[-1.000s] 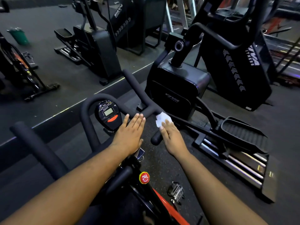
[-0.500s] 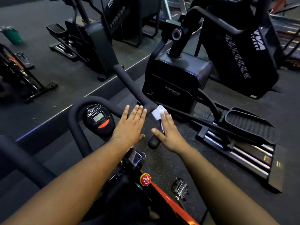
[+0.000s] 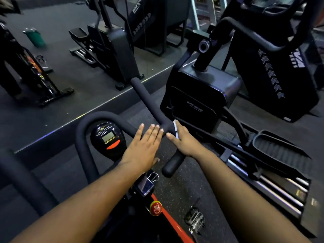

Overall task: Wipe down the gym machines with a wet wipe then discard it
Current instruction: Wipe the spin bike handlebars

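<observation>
The exercise bike's padded handlebar (image 3: 149,104) is stiff and fixed, so it will take firm rubbing. The left hand (image 3: 142,151) lies flat and open on it. The right hand (image 3: 185,142) presses the wet wipe (image 3: 175,128), a limp, light sheet best pinned under flat fingers, against the bar junction.

Both forearms bare, no sleeves; left hand (image 3: 143,148), right hand (image 3: 185,142) ungloved.

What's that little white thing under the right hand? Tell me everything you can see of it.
It is the wet wipe, a small white crumpled sheet, thin and soft-looking. Only a narrow strip shows, mostly hidden beneath the right hand, whose straight fingers press it against the black padded handlebar of the exercise bike, near where the bars join. The left hand lies flat close by and does not touch it.
</observation>
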`<state>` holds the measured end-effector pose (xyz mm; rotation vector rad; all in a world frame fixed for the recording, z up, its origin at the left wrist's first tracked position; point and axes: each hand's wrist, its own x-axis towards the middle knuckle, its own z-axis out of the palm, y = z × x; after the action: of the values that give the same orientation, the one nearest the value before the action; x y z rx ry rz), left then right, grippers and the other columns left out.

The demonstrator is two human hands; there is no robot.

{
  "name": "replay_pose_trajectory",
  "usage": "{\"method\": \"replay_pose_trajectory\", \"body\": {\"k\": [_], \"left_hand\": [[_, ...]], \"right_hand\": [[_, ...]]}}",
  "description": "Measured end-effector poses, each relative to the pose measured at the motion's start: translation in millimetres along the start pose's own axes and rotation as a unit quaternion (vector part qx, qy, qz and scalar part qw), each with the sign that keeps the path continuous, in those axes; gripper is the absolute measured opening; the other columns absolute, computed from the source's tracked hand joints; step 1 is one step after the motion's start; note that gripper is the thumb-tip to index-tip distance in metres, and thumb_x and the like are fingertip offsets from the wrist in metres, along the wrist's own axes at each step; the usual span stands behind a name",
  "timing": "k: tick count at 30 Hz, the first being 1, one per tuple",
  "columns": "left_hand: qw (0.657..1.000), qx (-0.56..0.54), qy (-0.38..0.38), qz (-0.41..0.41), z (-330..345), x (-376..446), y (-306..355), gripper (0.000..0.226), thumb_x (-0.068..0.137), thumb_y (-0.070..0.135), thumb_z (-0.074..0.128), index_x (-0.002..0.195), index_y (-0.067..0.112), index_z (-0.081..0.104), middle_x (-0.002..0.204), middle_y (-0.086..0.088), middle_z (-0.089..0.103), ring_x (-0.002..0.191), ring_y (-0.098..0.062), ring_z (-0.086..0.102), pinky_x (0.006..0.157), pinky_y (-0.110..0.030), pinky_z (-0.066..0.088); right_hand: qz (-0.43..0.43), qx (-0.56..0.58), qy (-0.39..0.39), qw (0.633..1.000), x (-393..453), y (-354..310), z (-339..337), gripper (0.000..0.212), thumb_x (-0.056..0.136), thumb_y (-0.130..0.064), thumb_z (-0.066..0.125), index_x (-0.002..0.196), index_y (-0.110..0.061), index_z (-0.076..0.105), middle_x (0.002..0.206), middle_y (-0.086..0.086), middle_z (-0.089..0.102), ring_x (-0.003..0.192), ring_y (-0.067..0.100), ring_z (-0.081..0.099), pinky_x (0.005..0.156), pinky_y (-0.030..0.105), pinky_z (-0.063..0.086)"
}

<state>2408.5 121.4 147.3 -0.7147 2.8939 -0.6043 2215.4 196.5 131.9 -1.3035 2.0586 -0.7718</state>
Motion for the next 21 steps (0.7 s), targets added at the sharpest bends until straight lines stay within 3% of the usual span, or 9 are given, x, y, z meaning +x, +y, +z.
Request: {"method": "replay_pose_trajectory", "body": {"k": [4,7,9,13,15,16,18,20,21], "left_hand": [[1.0,-0.003,-0.005,-0.002,-4,-2,0,0.104,0.099,0.065,0.04,0.157,0.005,-0.021,0.169,-0.016,-0.014,0.156,-0.03,-0.015,0.12,-0.059,-0.017],[1.0,-0.018,0.0,-0.002,-5,-3,0,0.102,0.099,0.064,0.04,0.157,0.004,-0.02,0.169,-0.016,-0.013,0.156,-0.03,-0.015,0.12,-0.059,-0.017],[1.0,-0.027,0.001,0.0,-6,-3,-1,0.102,0.1,0.063,0.039,0.156,0.004,-0.021,0.169,-0.016,-0.013,0.156,-0.03,-0.016,0.12,-0.059,-0.016],[0.999,-0.031,0.009,-0.002,-4,-2,-1,0.102,0.1,0.063,0.039,0.156,0.004,-0.023,0.169,-0.016,-0.014,0.156,-0.031,-0.015,0.12,-0.06,-0.013],[0.999,-0.036,0.007,-0.001,-3,-3,-1,0.102,0.1,0.063,0.039,0.156,0.005,-0.022,0.169,-0.016,-0.014,0.156,-0.031,-0.015,0.12,-0.06,-0.013],[0.999,-0.039,0.006,-0.004,-3,-2,-1,0.102,0.1,0.063,0.039,0.156,0.005,-0.023,0.169,-0.016,-0.014,0.156,-0.031,-0.015,0.12,-0.06,-0.013],[0.999,-0.044,0.008,-0.009,-2,-2,-1,0.102,0.1,0.063,0.04,0.156,0.006,-0.023,0.169,-0.015,-0.014,0.156,-0.031,-0.015,0.12,-0.06,-0.016],[0.999,-0.043,0.004,-0.009,-4,-2,-1,0.101,0.1,0.063,0.038,0.155,0.007,-0.024,0.169,-0.015,-0.015,0.156,-0.03,-0.016,0.12,-0.06,-0.018],[0.999,-0.043,0.003,-0.009,-4,-2,-2,0.099,0.101,0.062,0.037,0.155,0.007,-0.024,0.169,-0.015,-0.015,0.156,-0.03,-0.016,0.119,-0.059,-0.018]], "right_hand": [[-0.043,-0.043,-0.002,0.998,34,-5,-4,0.065,0.104,-0.046,0.048,0.159,-0.017,0.026,0.159,0.005,0.038,0.143,0.02,0.04,0.112,0.027,0.03],[-0.056,0.017,0.048,0.997,33,9,-4,0.048,0.107,-0.037,0.047,0.151,-0.018,0.046,0.15,0.0,0.051,0.14,0.016,0.046,0.113,0.022,0.031],[-0.035,0.028,0.066,0.997,19,21,-9,0.04,0.107,-0.037,0.047,0.141,-0.021,0.058,0.14,-0.006,0.061,0.132,0.009,0.053,0.105,0.018,0.036],[0.038,0.019,-0.012,0.999,-1,36,-36,0.033,0.105,-0.042,0.051,0.106,-0.019,0.075,0.093,-0.001,0.075,0.087,0.015,0.068,0.081,0.035,0.052],[0.027,0.019,0.028,0.999,9,24,-49,0.044,0.104,-0.046,0.048,0.086,-0.012,0.07,0.072,0.0,0.068,0.069,0.013,0.059,0.068,0.033,0.048],[0.016,0.023,0.073,0.997,19,13,-52,0.046,0.105,-0.047,0.046,0.085,-0.012,0.069,0.071,-0.003,0.066,0.07,0.012,0.058,0.066,0.03,0.044],[-0.021,0.069,0.131,0.989,46,-16,-51,0.038,0.107,-0.038,0.047,0.107,-0.01,0.073,0.094,-0.001,0.074,0.09,0.014,0.065,0.071,0.016,0.044],[-0.071,0.08,0.12,0.987,81,-38,-38,0.034,0.107,-0.027,0.049,0.13,-0.01,0.067,0.125,0.0,0.07,0.118,0.014,0.062,0.088,0.003,0.038],[-0.087,0.073,0.105,0.988,99,-47,-29,0.035,0.107,-0.026,0.049,0.134,-0.011,0.065,0.133,0.002,0.066,0.126,0.016,0.058,0.098,0.008,0.038]]}}
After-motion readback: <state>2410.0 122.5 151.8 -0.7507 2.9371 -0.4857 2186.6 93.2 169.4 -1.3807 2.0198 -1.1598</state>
